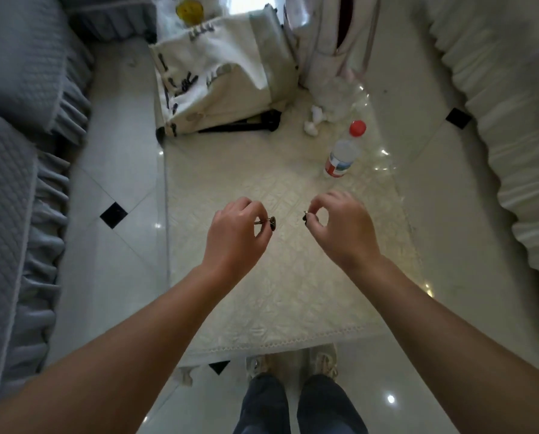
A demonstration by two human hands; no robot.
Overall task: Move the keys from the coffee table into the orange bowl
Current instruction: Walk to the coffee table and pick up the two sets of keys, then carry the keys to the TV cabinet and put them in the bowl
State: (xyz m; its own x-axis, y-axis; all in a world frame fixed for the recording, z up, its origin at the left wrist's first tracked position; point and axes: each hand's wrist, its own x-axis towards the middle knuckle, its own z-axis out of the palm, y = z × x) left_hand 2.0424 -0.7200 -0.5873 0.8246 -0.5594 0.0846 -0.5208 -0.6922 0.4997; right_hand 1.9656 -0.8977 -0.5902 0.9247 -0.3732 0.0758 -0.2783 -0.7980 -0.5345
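Observation:
My left hand pinches a small key with a dark head and a metal shank, held above the middle of the coffee table. My right hand pinches a second dark-headed key between thumb and forefinger, level with the first. Both keys are lifted off the cream quilted table cover and a hand's width apart. No orange bowl is in view.
A plastic bottle with a red cap lies on the table's far right. A cream tote bag and a white bag stand at the far end, with crumpled tissue beside them. A grey sofa runs along the left, a white-covered seat along the right.

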